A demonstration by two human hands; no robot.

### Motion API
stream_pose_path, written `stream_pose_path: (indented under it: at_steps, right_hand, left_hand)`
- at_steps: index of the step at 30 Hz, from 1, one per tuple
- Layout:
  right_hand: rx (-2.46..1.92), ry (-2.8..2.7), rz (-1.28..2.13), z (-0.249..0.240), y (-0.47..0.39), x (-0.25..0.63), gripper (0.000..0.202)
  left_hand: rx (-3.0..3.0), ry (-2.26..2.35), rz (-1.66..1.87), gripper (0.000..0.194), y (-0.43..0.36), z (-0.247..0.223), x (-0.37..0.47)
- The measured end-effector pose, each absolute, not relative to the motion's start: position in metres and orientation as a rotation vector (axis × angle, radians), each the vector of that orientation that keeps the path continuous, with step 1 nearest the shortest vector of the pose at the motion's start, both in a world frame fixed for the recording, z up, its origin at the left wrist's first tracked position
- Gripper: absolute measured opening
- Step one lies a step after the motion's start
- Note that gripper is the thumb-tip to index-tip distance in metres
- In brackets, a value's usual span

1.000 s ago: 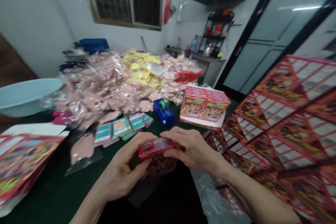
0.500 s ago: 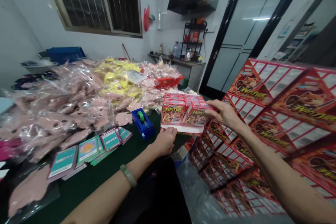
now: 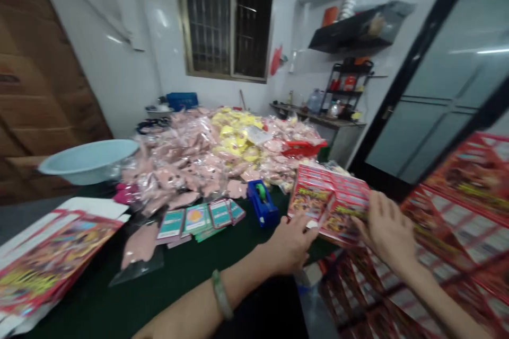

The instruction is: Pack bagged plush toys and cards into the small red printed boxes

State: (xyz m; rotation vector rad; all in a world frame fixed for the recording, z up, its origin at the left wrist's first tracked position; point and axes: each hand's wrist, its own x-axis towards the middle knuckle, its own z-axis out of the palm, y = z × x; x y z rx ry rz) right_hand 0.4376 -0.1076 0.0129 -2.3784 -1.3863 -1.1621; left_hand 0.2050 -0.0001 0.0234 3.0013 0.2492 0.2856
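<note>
The blue tape dispenser sits on the dark green table, and a block of small red boxes stands just to the right of it. The left hand, below and to the right of the dispenser, has its fingers bent at the near left edge of the boxes; whether it grips them cannot be told. The right hand, farther right of the dispenser, is wide, its thumb apart from its stretched fingers, at the right end of the boxes. A green bracelet circles the left wrist. Left of the dispenser lie teal-backed cards, and well to the left, printed cartons. Behind it spreads a heap of bagged pink pieces and yellow pieces. Far right of it rises a blurred stack of larger red packs.
</note>
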Motion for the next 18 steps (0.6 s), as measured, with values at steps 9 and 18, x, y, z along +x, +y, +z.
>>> stream_pose_path:
  at_steps: [9, 18]
  right_hand:
    - [-1.149, -1.927, -0.413, 0.025, -0.022, 0.235, 0.019]
    - [-1.276, -2.301, 0.395, 0.034, 0.128, -0.038, 0.030]
  left_hand:
    - [2.760, 1.370, 1.034, 0.027, 0.026, 0.038, -0.075]
    - [2.512, 2.454, 0.584, 0.067, 0.048, -0.039, -0.208]
